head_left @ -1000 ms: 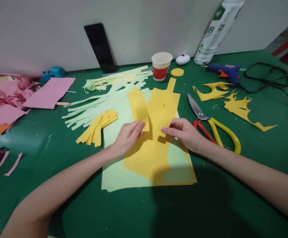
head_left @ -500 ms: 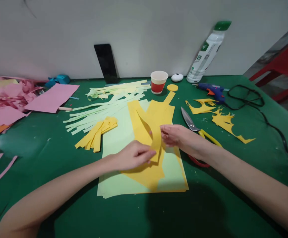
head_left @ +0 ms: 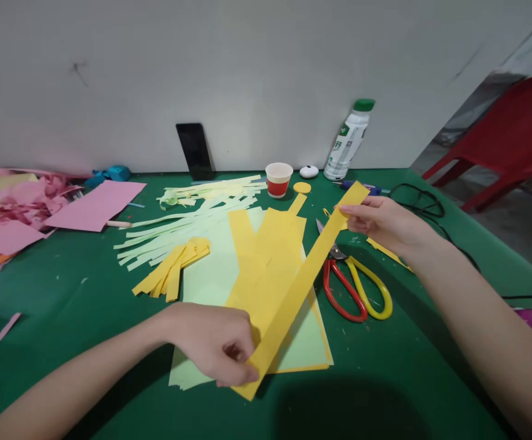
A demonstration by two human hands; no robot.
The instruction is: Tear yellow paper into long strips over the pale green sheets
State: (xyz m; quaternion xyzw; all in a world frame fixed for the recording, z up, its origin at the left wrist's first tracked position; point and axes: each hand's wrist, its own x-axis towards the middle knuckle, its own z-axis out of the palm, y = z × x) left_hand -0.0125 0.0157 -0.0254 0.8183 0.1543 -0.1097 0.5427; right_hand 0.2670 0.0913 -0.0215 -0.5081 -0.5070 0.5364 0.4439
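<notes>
A long yellow paper strip (head_left: 300,290) is stretched slantwise between my two hands. My left hand (head_left: 220,345) pinches its near, lower end, and my right hand (head_left: 380,220) pinches the far, upper end. Beneath it, several yellow paper pieces (head_left: 270,250) lie on a stack of pale green sheets (head_left: 206,275). To the left rests a bundle of folded yellow strips (head_left: 174,269), beside pale green fringed paper (head_left: 178,223). Scissors (head_left: 346,281) with one red and one yellow handle lie open under the strip's right side.
Along the wall stand a phone (head_left: 195,150), a paper cup (head_left: 279,183) and a leaning bottle (head_left: 348,140). A partly hidden glue gun (head_left: 371,188) with a black cable (head_left: 424,201) lies right. Pink paper scraps (head_left: 32,198) heap at left. A red chair (head_left: 499,143) stands beyond the table (head_left: 110,318).
The yellow strip, curled between close hands before, is now pulled straight. My right hand has moved up and right, my left hand down and left. The camera view has shifted.
</notes>
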